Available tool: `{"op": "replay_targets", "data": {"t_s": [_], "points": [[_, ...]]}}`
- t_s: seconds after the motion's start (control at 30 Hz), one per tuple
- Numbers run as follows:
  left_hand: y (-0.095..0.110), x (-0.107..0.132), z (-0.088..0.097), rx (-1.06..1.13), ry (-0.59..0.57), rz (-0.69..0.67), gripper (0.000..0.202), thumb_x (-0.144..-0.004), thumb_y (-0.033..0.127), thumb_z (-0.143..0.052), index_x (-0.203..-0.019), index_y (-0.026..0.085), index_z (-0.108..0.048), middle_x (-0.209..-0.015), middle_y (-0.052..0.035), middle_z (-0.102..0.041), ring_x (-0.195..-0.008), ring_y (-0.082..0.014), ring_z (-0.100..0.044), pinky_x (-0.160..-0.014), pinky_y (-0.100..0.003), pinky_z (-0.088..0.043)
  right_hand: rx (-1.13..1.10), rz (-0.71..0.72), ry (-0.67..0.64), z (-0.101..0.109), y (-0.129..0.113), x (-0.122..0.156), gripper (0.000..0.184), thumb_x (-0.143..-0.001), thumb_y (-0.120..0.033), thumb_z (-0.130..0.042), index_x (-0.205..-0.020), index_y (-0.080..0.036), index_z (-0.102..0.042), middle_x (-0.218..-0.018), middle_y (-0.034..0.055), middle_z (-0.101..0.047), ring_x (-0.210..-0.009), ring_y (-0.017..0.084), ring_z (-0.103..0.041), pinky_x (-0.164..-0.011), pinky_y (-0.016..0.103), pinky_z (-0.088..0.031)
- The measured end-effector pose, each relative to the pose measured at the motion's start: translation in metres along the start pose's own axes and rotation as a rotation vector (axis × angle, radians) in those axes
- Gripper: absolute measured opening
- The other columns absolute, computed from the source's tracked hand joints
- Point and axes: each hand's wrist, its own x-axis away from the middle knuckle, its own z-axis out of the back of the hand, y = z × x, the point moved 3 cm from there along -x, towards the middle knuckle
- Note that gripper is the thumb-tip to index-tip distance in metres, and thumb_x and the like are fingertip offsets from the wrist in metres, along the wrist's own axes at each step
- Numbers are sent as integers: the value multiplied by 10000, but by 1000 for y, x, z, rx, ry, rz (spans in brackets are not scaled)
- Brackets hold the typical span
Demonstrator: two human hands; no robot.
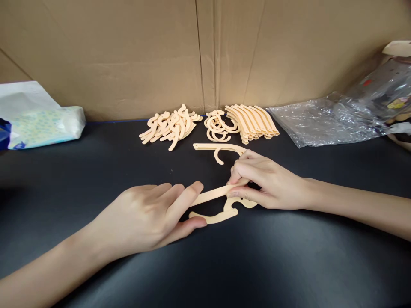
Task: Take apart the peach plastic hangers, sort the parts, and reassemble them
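Black tabletop (205,273), beige curved pieces (253,121), clear bag (311,122)

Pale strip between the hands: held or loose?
Held: the right hand pinches the strip near its right end. The left hand hides the other end; its grip there: cannot tell.

Soft glare pales the black tabletop (298,252) at lower right.
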Motion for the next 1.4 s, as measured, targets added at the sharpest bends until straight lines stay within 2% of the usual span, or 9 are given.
{"op": "replay_targets", "data": {"t_s": [0.13, 0.37, 0.5, 0.6, 0.67, 0.83, 1.13, 1.27, 1.4], "points": [[0, 1, 0, -20, 11, 3, 292, -1032, 340, -381, -1105, 102, -533, -671, 3, -662, -477, -165, -637, -406, -296, -428, 28, 1, 8, 1, -1, 0, 172, -975, -252, -558, -829, -185, -495, -743, -21, -652, -658, 107, -549, -770, 280, -408], [-12, 2, -3, 81, 13, 171, 96, -952, 259, -489, -943, 176, -537, -764, -9, -617, -658, -153, -587, -514, -270, -396, 75, 2, 58, 4, 0, -1, 172, -958, -257, -593, -825, -173, -523, -715, -29, -627, -654, 104, -526, -758, 268, -393], [-18, 0, -4, 174, -1, 180, 28, -895, 205, -525, -908, 181, -533, -851, -40, -629, -833, -218, -573, -739, -352, -443, 103, -24, 94, 4, 2, 0, 156, -951, -263, -607, -840, -176, -540, -731, -31, -641, -665, 106, -549, -781, 279, -395], [-20, 0, -6, 255, 33, 198, 108, -891, 154, -506, -981, 174, -562, -954, -57, -648, -978, -243, -580, -950, -436, -401, 115, -24, 113, 4, 2, 0, 159, -946, -271, -615, -841, -170, -555, -735, -24, -651, -662, 108, -563, -770, 282, -395], [-21, 2, -8, 277, 70, 213, 168, -898, 130, -489, -1026, 183, -584, -1036, -66, -652, -1069, -253, -572, -999, -448, -378, 126, -33, 113, 5, 2, 0, 161, -947, -283, -614, -838, -173, -571, -742, -22, -667, -656, 110, -568, -760, 283, -395], [-22, 6, -14, 316, 133, 251, 238, -946, 113, -454, -1092, 215, -612, -1244, -73, -595, -1210, -254, -520, -995, -410, -394, 178, -147, 144, 7, 3, 0, 206, -912, -366, -653, -884, -163, -625, -737, -3, -689, -670, 130, -577, -733, 275, -410], [-23, 7, -4, 559, 129, 410, 265, -953, 117, -455, -1106, 270, -608, -1243, -14, -595, -1174, -185, -562, -983, -301, -458, 176, -161, 114, 7, 4, -2, 299, -917, -455, -611, -853, -163, -629, -728, -9, -643, -683, 131, -532, -725, 276, -372], [-21, 6, 4, 558, 168, 365, 288, -907, 69, -465, -1054, 269, -610, -1225, -26, -614, -1179, -201, -575, -972, -330, -485, 215, -101, 80, 7, 2, -4, 297, -929, -451, -588, -846, -167, -618, -771, -8, -648, -750, 137, -553, -787, 297, -356], [-12, 5, 10, 542, 188, 246, 354, -810, 20, -453, -1017, 262, -606, -1189, -45, -654, -1206, -252, -580, -965, -408, -517, 242, -21, 83, 7, -2, -3, 329, -937, -481, -555, -839, -174, -620, -789, 0, -643, -805, 145, -565, -823, 316, -354]]}}
